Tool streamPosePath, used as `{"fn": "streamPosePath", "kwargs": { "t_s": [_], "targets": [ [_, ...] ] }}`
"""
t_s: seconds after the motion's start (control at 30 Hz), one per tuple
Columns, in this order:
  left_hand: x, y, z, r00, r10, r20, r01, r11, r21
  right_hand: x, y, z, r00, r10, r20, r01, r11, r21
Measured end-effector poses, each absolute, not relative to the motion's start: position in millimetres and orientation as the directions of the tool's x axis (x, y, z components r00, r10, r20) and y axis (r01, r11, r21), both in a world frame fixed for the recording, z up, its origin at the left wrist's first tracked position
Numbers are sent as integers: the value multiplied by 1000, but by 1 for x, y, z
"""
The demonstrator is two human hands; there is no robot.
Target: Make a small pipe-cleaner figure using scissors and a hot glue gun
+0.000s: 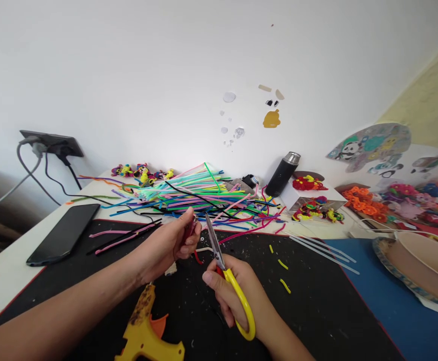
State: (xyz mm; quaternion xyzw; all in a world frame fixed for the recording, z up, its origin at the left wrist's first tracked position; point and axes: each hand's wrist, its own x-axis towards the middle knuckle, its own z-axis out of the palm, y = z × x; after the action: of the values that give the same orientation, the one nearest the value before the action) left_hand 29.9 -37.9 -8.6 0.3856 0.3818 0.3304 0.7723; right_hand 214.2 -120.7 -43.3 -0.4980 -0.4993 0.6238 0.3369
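**Stem craft mid-job: scissors and lighter-like item in hand, large stem stock left**

Scissors (217,250) are mid-scene over the black mat (301,311), blades near-closed, tips pointing far and just beside the left hand. Right hand (252,286) is wrapped round the yellow handles. Left hand (177,238) is curled shut on a dark-red object (189,229), thumb on top; probably a lighter, mostly hidden.

Progress, my read: some cutting done, judging by three short yellow-green bits (283,264) on the mat, right of the right hand. Finished-looking pieces: small multicolour figures (141,173) at far left, orange flowers (357,202) at far right. Left over: big pile of stems (199,193) along the far edge, plus loose pink and black stems (108,233) at left. Glue gun (139,328) lies near left, in neither hand; translucent sticks (348,267) at right. No total count visible, so can't give a percentage.

Containers: white box (333,198) far right has red pieces (309,183) on top; inside not visible. Black flask (282,176) beside it is capped, contents unknown. Wide oval container (429,255) at right, contents unclear.
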Motion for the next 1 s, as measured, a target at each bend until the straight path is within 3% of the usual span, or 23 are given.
{"fn": "streamPosePath", "kwargs": {
  "t_s": [0.4, 0.57, 0.73, 1.0],
  "targets": [
    [20, -33, -5, 345, 929, -136, -222, 222, 949, 219, -123, -37, -379, 885, -271, -64, -317, -946],
    [12, -28, -7, 300, 954, -3, -36, 14, 999, 219, -123, -37, -396, 878, -269, -86, -327, -941],
    [5, -22, -4, 277, 945, 176, 103, -211, 972, 219, -124, -35, -410, 866, -288, -82, -350, -933],
    [3, -19, 4, 246, 946, 211, 136, -249, 959, 220, -125, -37, -404, 859, -315, -39, -360, -932]
  ]
}}
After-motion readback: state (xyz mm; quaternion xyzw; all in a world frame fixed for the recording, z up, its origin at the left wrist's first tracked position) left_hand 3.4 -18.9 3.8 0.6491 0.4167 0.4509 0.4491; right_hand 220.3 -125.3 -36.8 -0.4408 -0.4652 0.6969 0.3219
